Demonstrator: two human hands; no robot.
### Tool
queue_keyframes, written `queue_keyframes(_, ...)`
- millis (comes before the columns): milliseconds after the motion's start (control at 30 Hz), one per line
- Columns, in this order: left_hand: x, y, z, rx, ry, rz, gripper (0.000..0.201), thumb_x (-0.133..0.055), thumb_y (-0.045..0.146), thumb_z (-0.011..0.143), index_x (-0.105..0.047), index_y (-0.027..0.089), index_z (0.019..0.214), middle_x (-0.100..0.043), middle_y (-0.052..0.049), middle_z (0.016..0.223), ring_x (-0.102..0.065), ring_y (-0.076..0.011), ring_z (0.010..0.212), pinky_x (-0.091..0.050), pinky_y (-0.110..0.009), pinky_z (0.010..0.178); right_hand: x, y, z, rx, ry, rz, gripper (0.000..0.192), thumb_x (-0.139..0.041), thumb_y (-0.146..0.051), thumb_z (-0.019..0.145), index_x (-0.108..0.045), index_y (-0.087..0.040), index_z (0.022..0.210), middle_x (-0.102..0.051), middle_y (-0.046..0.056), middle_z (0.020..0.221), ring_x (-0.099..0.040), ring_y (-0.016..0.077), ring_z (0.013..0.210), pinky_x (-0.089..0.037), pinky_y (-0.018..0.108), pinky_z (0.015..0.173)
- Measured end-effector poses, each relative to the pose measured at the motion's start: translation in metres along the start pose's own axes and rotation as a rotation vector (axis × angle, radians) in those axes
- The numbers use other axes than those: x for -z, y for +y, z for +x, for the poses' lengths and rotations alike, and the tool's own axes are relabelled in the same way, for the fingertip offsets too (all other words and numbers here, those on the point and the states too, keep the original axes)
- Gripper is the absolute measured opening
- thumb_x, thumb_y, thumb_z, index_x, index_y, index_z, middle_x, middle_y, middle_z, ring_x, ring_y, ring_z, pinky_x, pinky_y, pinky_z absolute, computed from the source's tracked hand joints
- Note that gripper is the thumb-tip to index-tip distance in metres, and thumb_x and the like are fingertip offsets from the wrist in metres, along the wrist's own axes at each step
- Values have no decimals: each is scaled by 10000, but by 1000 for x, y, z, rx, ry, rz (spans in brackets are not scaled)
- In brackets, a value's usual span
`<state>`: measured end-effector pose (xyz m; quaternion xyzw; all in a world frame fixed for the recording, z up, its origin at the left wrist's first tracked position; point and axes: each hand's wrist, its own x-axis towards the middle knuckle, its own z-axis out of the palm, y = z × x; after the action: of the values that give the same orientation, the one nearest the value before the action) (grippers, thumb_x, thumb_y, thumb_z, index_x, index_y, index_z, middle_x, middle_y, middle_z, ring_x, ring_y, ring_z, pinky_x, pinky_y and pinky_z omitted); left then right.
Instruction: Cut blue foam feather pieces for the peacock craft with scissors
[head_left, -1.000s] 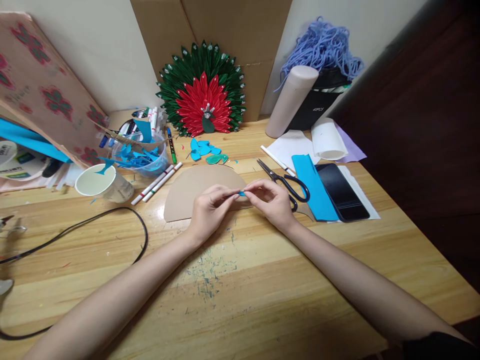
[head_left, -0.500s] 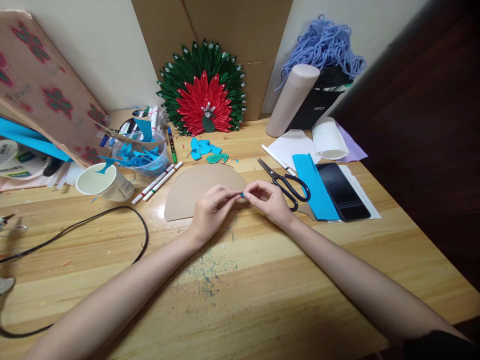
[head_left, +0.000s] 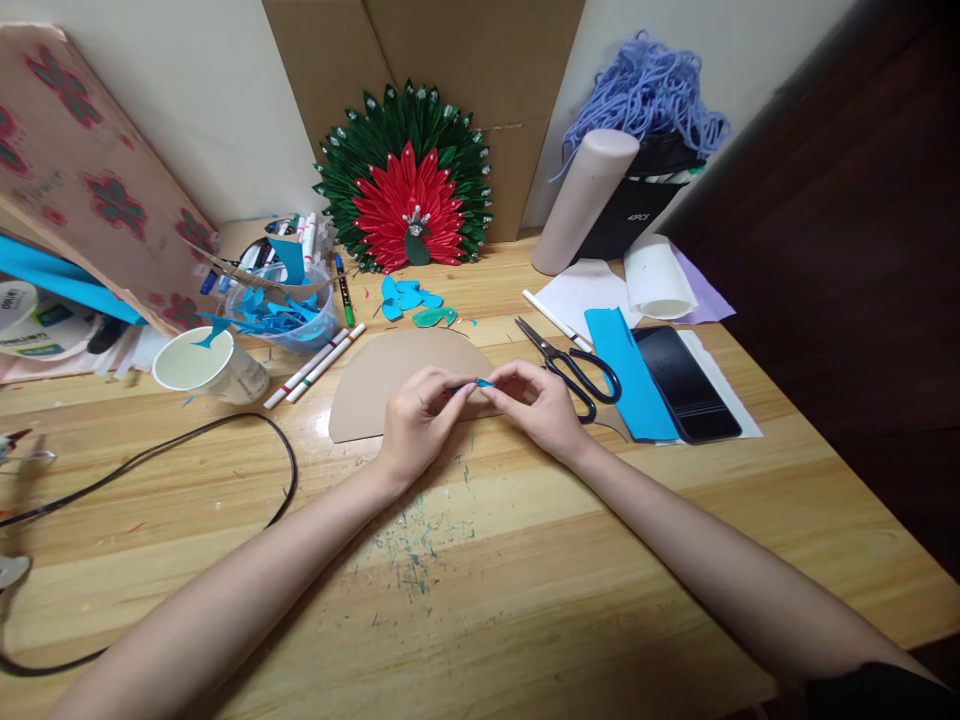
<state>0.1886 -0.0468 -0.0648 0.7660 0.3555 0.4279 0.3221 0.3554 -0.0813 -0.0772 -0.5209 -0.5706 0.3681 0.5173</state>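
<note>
My left hand (head_left: 421, 422) and my right hand (head_left: 541, 408) pinch a small blue paper piece (head_left: 482, 383) between them, mostly hidden by the fingertips. Both hands are closed over the near edge of a half-round cardboard piece (head_left: 405, 365) lying flat. Close to my right hand lie black-handled scissors (head_left: 568, 362), their blades pointing away to the left. Past the cardboard rest several cut blue petal shapes (head_left: 409, 294) and a green cut shape (head_left: 435, 317).
A paper cup (head_left: 214, 365), a clear tub (head_left: 300, 325) of blue scraps and markers (head_left: 326, 362) stand left. Folded blue paper (head_left: 630, 375) and a phone (head_left: 686, 385) lie right. A green-and-red feathered fan craft (head_left: 409, 190) stands at the back. A black cable (head_left: 289, 450) loops at left.
The fingertips have shifted slightly on the blue paper piece, and more of it shows between them. My left hand has moved a little to the left. Everything else stays put.
</note>
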Motion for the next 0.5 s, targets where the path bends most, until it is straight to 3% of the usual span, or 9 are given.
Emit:
queue_keyframes(300,-1,-1,-1,-4,-41,0,150,-577,261,838,-688,188,907,-675,-54,838,-607,-136,745,-475,-259,678,1,4,-1,54,36,-67,123,-637,-316,792,-624,-197,818,-642,27,793,-616,157,738,-519,296,700)
queue_keyframes(500,0,0,1,93,-59,-30,171,-584,312,829,-682,174,806,-665,-51,779,-605,-143,714,-473,-261,660,0,4,-2,48,21,-90,133,-633,-325,793,-631,-203,846,-652,30,807,-623,163,752,-526,304,703)
